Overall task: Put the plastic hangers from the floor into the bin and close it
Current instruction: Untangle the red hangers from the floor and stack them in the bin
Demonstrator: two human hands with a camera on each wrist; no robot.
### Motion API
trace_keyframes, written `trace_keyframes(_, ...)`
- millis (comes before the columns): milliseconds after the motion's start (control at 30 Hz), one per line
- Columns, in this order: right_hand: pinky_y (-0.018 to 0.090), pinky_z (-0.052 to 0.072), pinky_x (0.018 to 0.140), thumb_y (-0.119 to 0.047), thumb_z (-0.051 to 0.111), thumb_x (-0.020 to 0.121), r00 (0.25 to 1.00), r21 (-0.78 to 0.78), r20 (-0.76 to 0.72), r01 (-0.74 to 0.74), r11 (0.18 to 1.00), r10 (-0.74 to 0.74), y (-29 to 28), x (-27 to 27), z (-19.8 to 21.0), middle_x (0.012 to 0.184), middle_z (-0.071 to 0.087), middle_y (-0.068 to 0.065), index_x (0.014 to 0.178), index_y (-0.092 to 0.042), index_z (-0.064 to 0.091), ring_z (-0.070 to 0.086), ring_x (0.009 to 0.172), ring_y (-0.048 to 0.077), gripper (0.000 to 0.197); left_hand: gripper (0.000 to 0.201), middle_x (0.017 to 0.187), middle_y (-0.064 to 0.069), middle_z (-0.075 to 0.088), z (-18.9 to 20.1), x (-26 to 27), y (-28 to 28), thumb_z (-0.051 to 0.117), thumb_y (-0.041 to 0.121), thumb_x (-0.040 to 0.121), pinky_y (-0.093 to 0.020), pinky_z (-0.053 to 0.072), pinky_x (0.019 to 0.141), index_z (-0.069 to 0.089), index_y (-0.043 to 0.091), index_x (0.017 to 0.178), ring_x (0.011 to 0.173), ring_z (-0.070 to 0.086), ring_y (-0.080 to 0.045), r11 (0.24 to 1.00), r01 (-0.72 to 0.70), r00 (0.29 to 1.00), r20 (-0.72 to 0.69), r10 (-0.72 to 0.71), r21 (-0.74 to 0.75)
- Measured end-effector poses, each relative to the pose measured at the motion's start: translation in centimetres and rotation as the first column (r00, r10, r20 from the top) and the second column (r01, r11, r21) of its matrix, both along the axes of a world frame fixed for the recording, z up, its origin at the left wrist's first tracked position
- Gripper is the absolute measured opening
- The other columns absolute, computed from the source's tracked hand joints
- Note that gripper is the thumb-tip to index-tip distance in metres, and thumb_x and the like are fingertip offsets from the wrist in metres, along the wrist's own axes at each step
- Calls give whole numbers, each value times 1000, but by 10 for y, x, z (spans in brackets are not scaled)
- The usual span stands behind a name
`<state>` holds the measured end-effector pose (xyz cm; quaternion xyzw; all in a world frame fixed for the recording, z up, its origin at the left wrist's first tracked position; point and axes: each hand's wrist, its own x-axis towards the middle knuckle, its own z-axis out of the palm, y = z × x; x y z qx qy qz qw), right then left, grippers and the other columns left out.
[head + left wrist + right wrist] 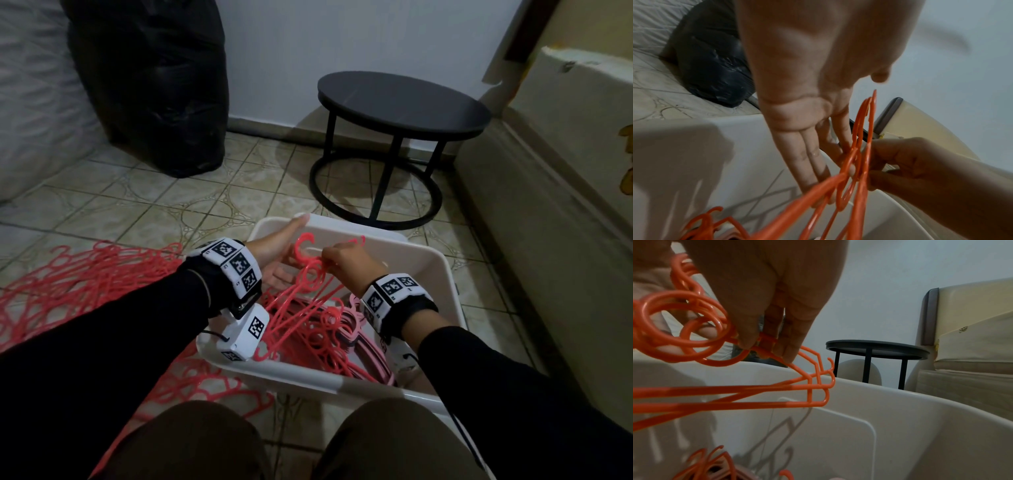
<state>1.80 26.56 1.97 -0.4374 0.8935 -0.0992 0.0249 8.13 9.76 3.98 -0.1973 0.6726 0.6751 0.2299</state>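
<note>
Over the white bin (442, 274), our right hand (346, 262) pinches a bunch of orange hangers (308, 274) by their necks; our left hand (274, 253), fingers straight, steadies them. More hangers (85, 274) sprawl on the floor (left of the bin). The interlocked hooks could snag and drag out others already inside. A round black table (404, 99) and a black bag (154, 85) stand beyond, blocking nothing.

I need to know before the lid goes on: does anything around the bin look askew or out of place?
Yes. The hangers in the white bin lie in a tangle, with hooks near rim height where the right hand pinches a bunch. The left hand lies flat beside it. More hangers sprawl on the floor at left.
</note>
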Motion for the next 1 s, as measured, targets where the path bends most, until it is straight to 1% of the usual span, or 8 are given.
trace_keyframes(100,41,47,80,-19,51,94,999,54,-36,0,999,2,-2,0,-1,95,62,13,102,-8,62,59,90,31,18,53,110,-9,66,-3,-3,5,46,57,91,-46,54,87,59,12,114,83,67,-30,989,-25,999,-36,21,-143)
trace_keyframes(233,46,50,77,-18,51,93,999,54,-41,5,999,-3,-7,-2,-3,91,61,13,97,-8,61,59,87,33,15,30,90,-6,65,2,-9,12,43,38,97,-31,51,68,59,13,96,79,63,-23,960,-102,987,-148,65,-259)
trace_keyframes(333,44,49,78,-17,48,96,1000,50,-27,5,999,-3,-8,-4,-2,93,61,16,100,-3,61,59,88,32,19,21,71,3,61,6,-11,11,47,34,96,-27,49,67,58,20,84,64,60,-11,945,-99,970,-242,22,-310)
trace_keyframes(433,44,49,77,-17,49,94,1000,21,-24,-1,1000,2,-6,-7,-4,91,62,16,98,-4,62,61,86,32,18,11,75,3,66,4,-10,5,59,33,92,-27,53,64,59,23,88,69,65,-11,923,-132,941,-338,2,-361)
trace_keyframes(567,47,51,76,-19,51,93,999,16,-23,30,999,-30,-3,-10,-8,90,62,14,97,-7,62,60,86,33,17,12,78,-3,67,2,-9,3,64,29,90,-32,58,68,61,18,87,71,67,-14,916,-143,927,-375,-9,-375)
trace_keyframes(700,45,48,81,-18,49,95,997,26,6,71,997,-71,-2,-5,-7,98,62,18,103,-2,60,59,94,35,21,26,75,-5,67,-1,-8,8,68,32,87,-32,58,75,63,7,85,72,66,-15,929,-86,954,-298,-27,-361)
trace_keyframes(833,37,42,85,-17,50,95,990,23,27,135,991,-136,-1,-1,-7,107,61,17,106,-2,61,56,102,32,22,23,72,-4,66,-2,-7,7,67,32,87,-34,56,78,61,12,77,66,63,-16,914,-28,971,-227,-71,-406)
trace_keyframes(1000,34,47,87,-8,64,85,973,-182,189,165,969,-130,1,-1,-16,111,57,11,107,-7,60,60,99,26,23,25,69,-2,67,-2,-6,1,62,35,91,-28,52,58,63,13,77,68,67,-19,835,-123,949,-310,-59,-536)
